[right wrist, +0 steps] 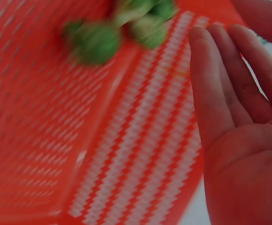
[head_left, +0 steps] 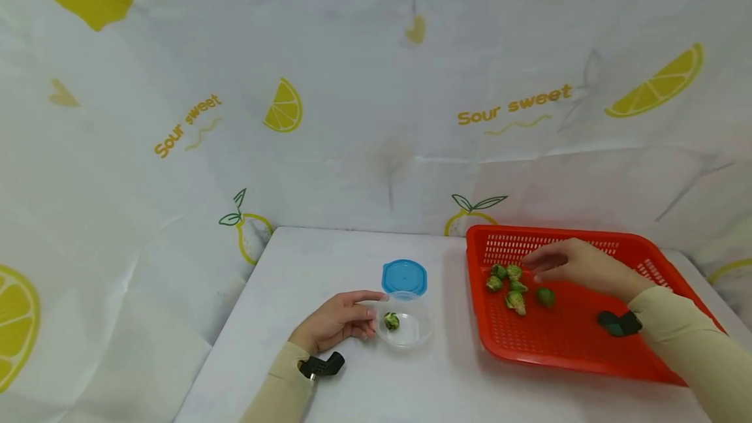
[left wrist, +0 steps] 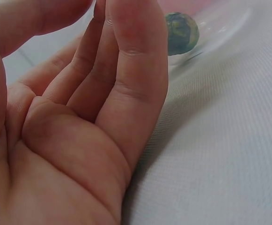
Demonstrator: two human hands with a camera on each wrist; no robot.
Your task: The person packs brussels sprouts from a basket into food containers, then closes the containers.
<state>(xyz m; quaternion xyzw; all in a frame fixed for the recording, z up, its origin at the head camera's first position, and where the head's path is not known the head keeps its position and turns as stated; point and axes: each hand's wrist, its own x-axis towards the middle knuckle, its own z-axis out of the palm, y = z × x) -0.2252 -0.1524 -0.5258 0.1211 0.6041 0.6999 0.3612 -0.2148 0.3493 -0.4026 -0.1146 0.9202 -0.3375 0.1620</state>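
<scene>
My left hand (head_left: pixel 341 320) holds the near-left side of a small clear plastic bowl (head_left: pixel 418 338) on the table. One Brussels sprout (head_left: pixel 391 321) lies inside the bowl; in the left wrist view this sprout (left wrist: pixel 181 33) shows beyond the fingers. Over the red plastic basket (head_left: pixel 546 351) hovers my right hand (head_left: pixel 578 266), fingers extended, with nothing in its grasp. Several Brussels sprouts (head_left: pixel 516 302) lie clustered in the basket's left part, just left of and below that hand. In the right wrist view the sprouts (right wrist: pixel 96 43) are blurred and apart from the fingers.
A round blue lid (head_left: pixel 404 278) lies flat behind the bowl. The basket's raised, slotted walls stand right of the bowl on the white table (head_left: pixel 352 384). Behind the table hangs a white cloth (head_left: pixel 364 116) with lemon prints.
</scene>
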